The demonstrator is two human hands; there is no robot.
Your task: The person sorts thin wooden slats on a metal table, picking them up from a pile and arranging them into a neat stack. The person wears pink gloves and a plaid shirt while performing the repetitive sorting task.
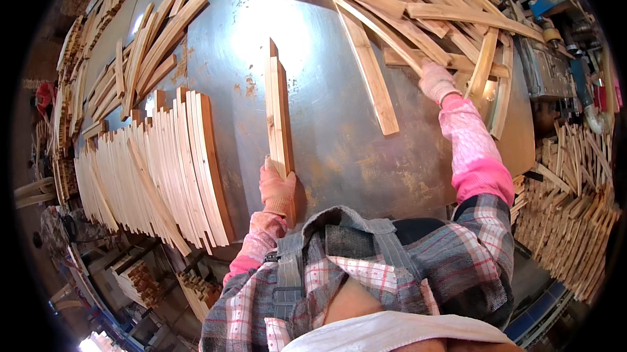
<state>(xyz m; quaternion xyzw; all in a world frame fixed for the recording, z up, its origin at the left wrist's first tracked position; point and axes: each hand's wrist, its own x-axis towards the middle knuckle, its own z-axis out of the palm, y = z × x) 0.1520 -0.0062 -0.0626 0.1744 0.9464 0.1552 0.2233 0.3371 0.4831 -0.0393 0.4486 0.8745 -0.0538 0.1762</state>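
Holding the near end of a small stack of wooden slats [278, 113] with our gloved left hand [277, 190], fingers closed around it, we keep it on edge in the middle of the metal surface [339, 156]. Our gloved right hand [436, 81] reaches right of that stack into the loose pile of slats [418, 6]; we cannot tell whether its fingers grip one. These strips look light, stiff, dry and splintery, best taken at an end or mid-length. Left of the stack lies a neat row of slats [157, 169]. We see no containers.
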